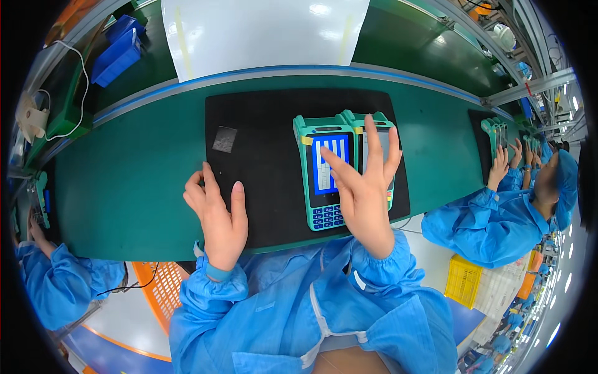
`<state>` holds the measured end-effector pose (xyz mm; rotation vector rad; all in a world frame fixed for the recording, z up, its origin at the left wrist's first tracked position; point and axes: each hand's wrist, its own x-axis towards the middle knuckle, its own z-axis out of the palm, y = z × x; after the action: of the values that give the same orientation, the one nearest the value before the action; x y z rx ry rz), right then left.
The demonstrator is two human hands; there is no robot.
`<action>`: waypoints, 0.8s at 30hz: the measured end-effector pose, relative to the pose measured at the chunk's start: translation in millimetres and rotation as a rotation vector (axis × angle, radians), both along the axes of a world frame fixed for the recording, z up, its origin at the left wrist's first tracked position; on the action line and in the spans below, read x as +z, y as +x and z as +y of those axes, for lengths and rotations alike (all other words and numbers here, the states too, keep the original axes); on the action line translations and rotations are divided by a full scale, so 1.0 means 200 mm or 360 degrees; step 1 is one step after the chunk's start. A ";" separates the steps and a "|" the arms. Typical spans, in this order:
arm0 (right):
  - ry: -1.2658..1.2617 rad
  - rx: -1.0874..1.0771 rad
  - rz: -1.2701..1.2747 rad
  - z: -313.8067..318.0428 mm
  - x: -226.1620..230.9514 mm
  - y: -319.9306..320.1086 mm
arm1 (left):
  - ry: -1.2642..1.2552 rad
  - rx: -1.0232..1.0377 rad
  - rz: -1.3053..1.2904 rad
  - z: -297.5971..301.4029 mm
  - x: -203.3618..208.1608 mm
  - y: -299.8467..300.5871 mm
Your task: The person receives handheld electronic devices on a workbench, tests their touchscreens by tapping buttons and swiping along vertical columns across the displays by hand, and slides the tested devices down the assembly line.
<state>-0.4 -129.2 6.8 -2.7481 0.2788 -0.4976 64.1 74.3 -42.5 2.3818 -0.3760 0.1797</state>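
Two green handheld payment terminals lie side by side on a black mat [268,187]. The left terminal [304,181] has a lit blue-and-white screen and a dark blue keypad. My right hand [367,199] is spread over the pair, its thumb at the lit screen; whether it touches cannot be told. Most of the right terminal [389,199] is hidden behind that hand, whose other fingers reach past its screen. At the mat's left edge rests my left hand [218,218], fingers apart, holding nothing. A small grey translucent square [225,139] lies above it on the mat.
Beyond the green table [137,181] runs a metal rail, with a white sheet [261,37] behind it. Blue bins [117,57] stand far left. Co-workers in blue sit on both sides, one [498,224] at right. An orange basket [163,290] and a yellow crate [463,280] are below.
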 end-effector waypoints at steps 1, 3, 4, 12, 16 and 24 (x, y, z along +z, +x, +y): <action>0.0001 -0.0003 0.0008 0.01 -0.01 -0.03 | 0.0002 -0.0003 0.0004 0.00 -0.01 0.00; 0.0029 0.0011 0.0071 0.04 -0.03 -0.10 | 0.0003 -0.0006 0.0013 0.01 -0.01 0.00; 0.0053 0.0015 0.0115 0.05 -0.05 -0.14 | 0.0022 -0.0011 0.0010 0.01 -0.01 0.00; 0.0074 0.0023 0.0114 0.07 -0.01 -0.18 | 0.0032 -0.0030 -0.0013 0.02 0.01 0.00; -0.0049 -0.0011 0.0158 0.08 0.01 -0.08 | 0.0062 -0.0024 -0.0018 0.00 0.00 0.00; 0.0014 -0.0179 0.0013 -0.07 -0.08 -0.13 | -0.0007 -0.0005 -0.0018 0.01 -0.04 0.00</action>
<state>-27.0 -142.9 -9.0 -2.7371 0.4383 -0.5129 64.5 77.0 -50.4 2.3768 -0.3841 0.1922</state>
